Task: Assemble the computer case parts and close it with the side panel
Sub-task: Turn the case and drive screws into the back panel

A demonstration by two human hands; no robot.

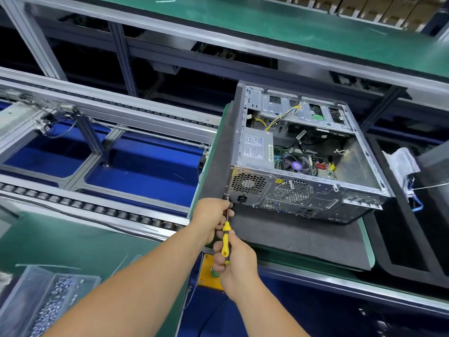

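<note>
Head view: nearest the case, well short of it at lower left, a clear bin of screws is kept, probably so fasteners stay within reach. Closer to the case, the screwdriver is gripped at its yellow handle by the right hand, fingers curled round it for turning. The shaft is pinched by the left hand just before the case's rear lower-left corner, seemingly to steady the tip on a screw there. The case lies on its side on a dark mat on the worktop, open side up, exposing the power supply. No side panel is fitted, so closing remains undone.
</note>
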